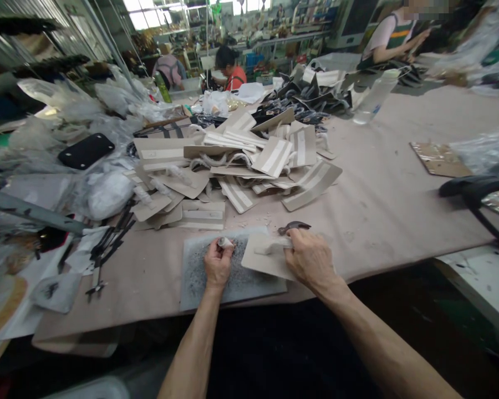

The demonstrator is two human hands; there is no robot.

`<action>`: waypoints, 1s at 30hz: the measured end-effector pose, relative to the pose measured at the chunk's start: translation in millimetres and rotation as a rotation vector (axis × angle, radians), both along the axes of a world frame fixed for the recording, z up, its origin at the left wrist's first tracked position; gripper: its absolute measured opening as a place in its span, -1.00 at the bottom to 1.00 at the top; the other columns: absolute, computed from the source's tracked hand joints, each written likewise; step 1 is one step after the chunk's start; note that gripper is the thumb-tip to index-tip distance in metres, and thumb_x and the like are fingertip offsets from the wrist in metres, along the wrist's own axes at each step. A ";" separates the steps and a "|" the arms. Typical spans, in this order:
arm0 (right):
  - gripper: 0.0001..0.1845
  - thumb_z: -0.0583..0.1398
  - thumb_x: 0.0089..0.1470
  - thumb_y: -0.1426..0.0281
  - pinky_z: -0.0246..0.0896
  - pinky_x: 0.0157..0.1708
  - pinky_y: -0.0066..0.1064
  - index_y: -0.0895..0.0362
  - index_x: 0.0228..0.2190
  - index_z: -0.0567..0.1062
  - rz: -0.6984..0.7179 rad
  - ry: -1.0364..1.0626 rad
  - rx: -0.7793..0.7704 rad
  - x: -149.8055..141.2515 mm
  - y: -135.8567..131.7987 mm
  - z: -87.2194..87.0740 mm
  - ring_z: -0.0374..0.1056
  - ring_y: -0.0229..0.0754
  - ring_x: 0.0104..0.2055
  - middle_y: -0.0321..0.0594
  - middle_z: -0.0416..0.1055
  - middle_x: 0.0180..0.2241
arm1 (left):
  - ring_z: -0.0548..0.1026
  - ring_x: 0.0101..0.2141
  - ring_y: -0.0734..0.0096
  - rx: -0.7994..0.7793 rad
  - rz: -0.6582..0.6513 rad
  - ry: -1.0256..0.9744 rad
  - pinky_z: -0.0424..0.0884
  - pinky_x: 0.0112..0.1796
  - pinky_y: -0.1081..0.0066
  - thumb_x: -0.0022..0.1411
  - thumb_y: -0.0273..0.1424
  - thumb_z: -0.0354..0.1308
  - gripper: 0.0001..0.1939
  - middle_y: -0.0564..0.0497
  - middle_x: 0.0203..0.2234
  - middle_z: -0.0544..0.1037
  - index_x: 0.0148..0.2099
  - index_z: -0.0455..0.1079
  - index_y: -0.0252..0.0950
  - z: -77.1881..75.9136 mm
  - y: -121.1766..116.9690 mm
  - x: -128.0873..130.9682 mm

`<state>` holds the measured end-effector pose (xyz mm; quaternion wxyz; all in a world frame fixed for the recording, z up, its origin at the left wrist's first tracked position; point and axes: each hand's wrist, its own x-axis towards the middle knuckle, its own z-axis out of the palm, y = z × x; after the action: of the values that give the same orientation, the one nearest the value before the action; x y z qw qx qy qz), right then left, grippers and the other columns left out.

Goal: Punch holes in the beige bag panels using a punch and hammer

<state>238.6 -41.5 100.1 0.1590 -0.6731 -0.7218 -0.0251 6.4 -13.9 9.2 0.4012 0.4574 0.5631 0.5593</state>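
Beige panel [258, 267] lies tilted over the right part of a speckled board [197, 291], at the near edge of the table [374, 221]. The right hand [311, 257] has its fingers closed on the panel's right end, with a hammer head [294, 227] just past them; its handle seems hidden by that hand. The left hand [217, 266] pinches a small pale roll [225, 243] above the board. Farther off is a loose pile of similar panels [233, 160].

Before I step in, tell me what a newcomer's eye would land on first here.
Probably the big jumbled heap of beige panels in the middle of the table. Next, the speckled board at the near edge, under the left hand, and the hammer head beside the right hand.
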 end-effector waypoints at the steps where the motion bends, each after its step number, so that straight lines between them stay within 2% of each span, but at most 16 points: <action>1: -0.76 0.11 0.09 0.43 0.13 -0.23 -0.26 0.20 -0.20 0.48 -0.013 0.020 -0.044 0.0 0.5 -0.1 0.38 -0.01 -0.24 -0.03 0.48 -0.30 | 0.63 -0.27 0.22 -0.002 0.001 -0.001 0.52 -0.18 0.31 0.14 -0.23 0.30 -0.65 -0.12 -0.28 0.65 -0.10 0.44 -0.34 -0.6 0.0 -0.2; 6: -0.57 0.16 0.15 0.22 0.18 -0.30 -0.31 0.17 0.00 0.41 -0.044 0.309 -0.231 -8.6 -5.0 -19.4 0.44 -0.02 -0.26 -0.08 0.51 -0.31 | 0.63 -0.25 0.22 -0.005 -0.004 0.006 0.52 -0.16 0.30 0.15 -0.24 0.29 -0.66 -0.12 -0.27 0.65 -0.09 0.44 -0.34 -2.9 -0.3 -1.1; 10: -0.57 0.08 0.21 0.19 0.22 -0.35 -0.32 0.17 0.01 0.41 -0.073 0.533 -0.246 -28.3 -17.1 -38.0 0.44 -0.06 -0.38 -0.14 0.50 -0.42 | 0.62 -0.27 0.24 -0.005 -0.001 -0.011 0.52 -0.17 0.32 0.14 -0.24 0.30 -0.67 -0.11 -0.29 0.65 -0.11 0.45 -0.33 0.0 -0.5 -0.1; 14: -0.58 0.06 0.22 0.20 0.30 -0.22 -0.24 0.18 0.01 0.40 -0.074 0.651 -0.214 -48.7 -26.4 -47.1 0.49 0.01 -0.23 -0.03 0.54 -0.24 | 0.62 -0.27 0.27 -0.005 -0.019 -0.032 0.51 -0.16 0.34 0.13 -0.23 0.30 -0.65 -0.10 -0.29 0.64 -0.11 0.46 -0.35 2.5 -0.3 -1.3; 17: -0.56 0.05 0.23 0.22 0.33 -0.14 -0.21 0.17 0.06 0.37 -0.036 0.717 -0.261 -58.5 -30.7 -51.0 0.49 0.01 -0.14 -0.01 0.54 -0.16 | 0.62 -0.24 0.27 -0.015 -0.013 -0.083 0.50 -0.11 0.34 0.12 -0.22 0.32 -0.61 -0.09 -0.27 0.65 -0.07 0.44 -0.34 3.6 0.2 -3.3; 20: -0.53 0.04 0.24 0.21 0.35 -0.08 -0.21 0.16 0.09 0.35 -0.059 0.805 -0.273 -65.0 -33.7 -54.6 0.49 0.00 -0.08 -0.01 0.53 -0.10 | 0.62 -0.21 0.25 -0.017 0.004 -0.143 0.49 -0.08 0.30 0.11 -0.21 0.34 -0.53 -0.09 -0.25 0.65 0.01 0.40 -0.33 8.1 0.9 -0.9; 25: -0.51 -0.01 0.26 0.20 0.39 -0.06 -0.20 0.19 0.10 0.33 -0.059 0.941 -0.253 -73.8 -35.0 -60.2 0.47 -0.02 -0.02 0.01 0.51 -0.06 | 0.62 -0.16 0.21 0.003 -0.163 -0.184 0.50 -0.06 0.25 0.13 -0.21 0.33 -0.50 -0.17 -0.18 0.64 0.06 0.37 -0.33 22.2 7.9 20.0; 27: -0.51 -0.03 0.27 0.23 0.38 -0.04 -0.17 0.20 0.12 0.32 -0.040 0.906 -0.260 -74.4 -35.6 -61.1 0.47 0.00 -0.02 0.04 0.49 -0.02 | 0.62 -0.15 0.19 -0.016 -0.241 -0.194 0.51 -0.07 0.24 0.12 -0.22 0.34 -0.53 -0.18 -0.17 0.64 0.02 0.40 -0.33 24.0 13.3 30.2; 30: -0.49 -0.04 0.28 0.24 0.35 0.00 -0.10 0.24 0.14 0.31 0.000 0.754 -0.318 -70.4 -39.1 -60.4 0.46 0.06 0.01 0.11 0.47 0.02 | 0.62 -0.17 0.18 -0.060 -0.319 -0.170 0.52 -0.09 0.23 0.09 -0.22 0.35 -0.57 -0.17 -0.19 0.65 -0.03 0.43 -0.32 18.8 20.5 41.3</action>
<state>168.3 -80.7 39.7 0.3066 -0.6512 -0.6078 0.3353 47.7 6.6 28.0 0.5444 0.4799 0.4638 0.5082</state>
